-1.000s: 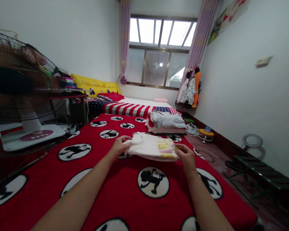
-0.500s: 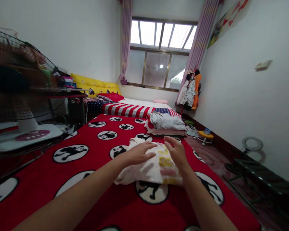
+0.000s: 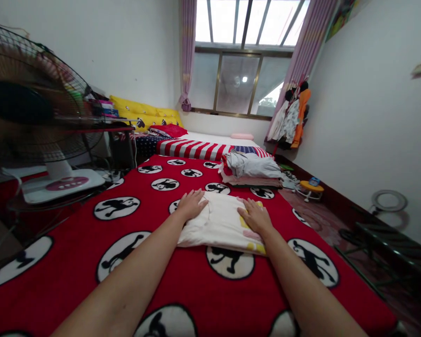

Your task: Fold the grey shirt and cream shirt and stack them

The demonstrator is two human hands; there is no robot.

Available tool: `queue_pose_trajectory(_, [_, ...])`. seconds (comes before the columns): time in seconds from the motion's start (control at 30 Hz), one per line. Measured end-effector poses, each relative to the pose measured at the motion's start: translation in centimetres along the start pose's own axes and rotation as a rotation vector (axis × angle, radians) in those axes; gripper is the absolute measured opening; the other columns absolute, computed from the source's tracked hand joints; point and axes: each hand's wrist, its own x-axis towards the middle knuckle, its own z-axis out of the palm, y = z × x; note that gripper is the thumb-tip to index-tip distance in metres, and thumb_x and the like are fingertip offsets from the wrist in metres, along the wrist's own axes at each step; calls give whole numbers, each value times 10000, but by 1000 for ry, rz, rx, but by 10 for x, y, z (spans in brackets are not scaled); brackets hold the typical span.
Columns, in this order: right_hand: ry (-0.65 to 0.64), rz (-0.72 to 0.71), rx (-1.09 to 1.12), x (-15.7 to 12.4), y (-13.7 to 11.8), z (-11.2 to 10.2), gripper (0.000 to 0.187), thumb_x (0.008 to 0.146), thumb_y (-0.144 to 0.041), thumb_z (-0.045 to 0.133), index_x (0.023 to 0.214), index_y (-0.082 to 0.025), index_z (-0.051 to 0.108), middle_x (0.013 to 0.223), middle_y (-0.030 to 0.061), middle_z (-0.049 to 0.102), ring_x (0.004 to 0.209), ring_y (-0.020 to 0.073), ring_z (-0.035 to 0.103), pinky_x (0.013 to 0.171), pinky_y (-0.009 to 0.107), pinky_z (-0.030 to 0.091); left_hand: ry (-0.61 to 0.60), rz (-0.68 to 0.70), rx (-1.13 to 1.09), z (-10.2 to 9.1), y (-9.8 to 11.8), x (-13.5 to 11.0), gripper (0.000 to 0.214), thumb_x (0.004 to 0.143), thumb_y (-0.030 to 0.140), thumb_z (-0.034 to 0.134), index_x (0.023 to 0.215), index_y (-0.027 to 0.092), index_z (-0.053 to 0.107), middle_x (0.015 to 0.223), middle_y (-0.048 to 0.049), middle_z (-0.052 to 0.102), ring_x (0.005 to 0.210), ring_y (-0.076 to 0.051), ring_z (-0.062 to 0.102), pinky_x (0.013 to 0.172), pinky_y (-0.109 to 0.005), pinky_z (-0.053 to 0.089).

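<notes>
A white T-shirt (image 3: 219, 220) with yellow and pink print lies folded into a flat bundle on the red blanket (image 3: 182, 285), which has black figures in white ovals. My left hand (image 3: 192, 205) rests flat on the shirt's left edge, fingers stretched forward. On the printed right side lies my right hand (image 3: 256, 216), palm down with its fingers a little spread. Neither hand grips the cloth. Just beyond the shirt sits a stack of folded clothes (image 3: 254, 169), grey on top and pink lower down.
A fan (image 3: 61, 181) stands at the left beside a cluttered desk. Behind is another bed with a striped cover (image 3: 196, 150) and yellow cushions (image 3: 143, 114). Along the right are a small yellow stool (image 3: 310, 187), a dark bench (image 3: 396, 238) and hanging clothes (image 3: 289, 119).
Both hands have come down onto the shirt, the left one moving outward to its left edge. The shirt's left part is now folded in and lies flatter. The view has tilted down.
</notes>
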Motion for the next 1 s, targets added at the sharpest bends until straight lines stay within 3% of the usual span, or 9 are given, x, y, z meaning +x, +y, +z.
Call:
queue_pose_trajectory(0.1, [42, -14, 25, -2, 2, -2, 536, 957, -453, 370, 1430, -209, 428, 1524, 117, 355, 1425, 272, 275, 1106, 534, 239, 39, 9, -51, -6, 2, 2, 470, 807, 344, 619, 1257, 211, 599, 1468, -138, 440, 1401, -313, 330, 1154, -466, 162])
queue_pose_trajectory(0.2, [255, -52, 215, -2, 2, -9, 477, 951, -417, 377, 1339, -185, 529, 1490, 117, 413, 1415, 254, 301, 1110, 514, 265, 102, 31, -100, -12, 21, 4, 511, 823, 327, 591, 1304, 156, 569, 1484, -171, 406, 1421, -301, 290, 1151, -435, 210])
queue_pose_trajectory(0.33, [542, -238, 453, -4, -6, -25, 480, 947, -420, 364, 1315, -172, 545, 1432, 126, 488, 1381, 221, 371, 1117, 450, 292, 2, 370, -78, 1, 68, -6, 485, 897, 358, 495, 1357, 206, 526, 1485, -107, 426, 1417, -234, 310, 1155, -390, 231])
queue_pose_trajectory(0.37, [540, -259, 427, -5, -9, -27, 482, 958, -407, 339, 1345, -182, 518, 1447, 114, 472, 1394, 210, 348, 1128, 449, 274, -57, 460, -13, 7, 76, -11, 496, 918, 365, 458, 1394, 228, 479, 1505, -82, 400, 1423, -224, 298, 1162, -409, 214])
queue_pose_trajectory(0.43, [375, -205, 261, -6, -11, -26, 497, 974, -387, 300, 1408, -195, 448, 1497, 96, 407, 1433, 208, 264, 1144, 478, 222, -172, 491, 174, 20, 81, -19, 539, 944, 418, 404, 1454, 248, 379, 1549, -66, 321, 1444, -236, 241, 1169, -476, 161])
queue_pose_trajectory(0.57, [-36, -4, 13, -7, -4, -10, 593, 950, -468, 374, 1450, -149, 384, 1535, 136, 324, 1439, 300, 228, 1101, 592, 228, -322, 238, 478, 29, 58, -26, 702, 930, 598, 320, 1495, 182, 293, 1591, -131, 155, 1470, -289, 120, 1165, -517, 120])
queue_pose_trajectory(0.7, [-20, 20, 17, -10, 3, -1, 603, 951, -488, 365, 1452, -152, 378, 1540, 131, 314, 1432, 294, 245, 1099, 602, 221, -318, 233, 525, 26, 43, -23, 731, 931, 629, 259, 1500, 172, 286, 1593, -131, 139, 1474, -280, 106, 1169, -490, 136])
queue_pose_trajectory(0.83, [78, 22, 29, -16, -1, -10, 519, 955, -428, 377, 1393, -165, 462, 1492, 126, 405, 1405, 285, 312, 1089, 596, 249, -279, 240, 537, 24, 54, -27, 690, 932, 593, 319, 1482, 176, 331, 1586, -148, 167, 1469, -308, 110, 1162, -522, 143])
queue_pose_trajectory(1.0, [513, -94, 140, -22, -20, -24, 475, 992, -350, 265, 1371, -165, 483, 1457, 105, 463, 1403, 189, 324, 1141, 429, 223, -135, 404, 517, 29, 85, -38, 539, 940, 422, 413, 1429, 195, 421, 1579, -140, 213, 1461, -297, 168, 1159, -518, 169])
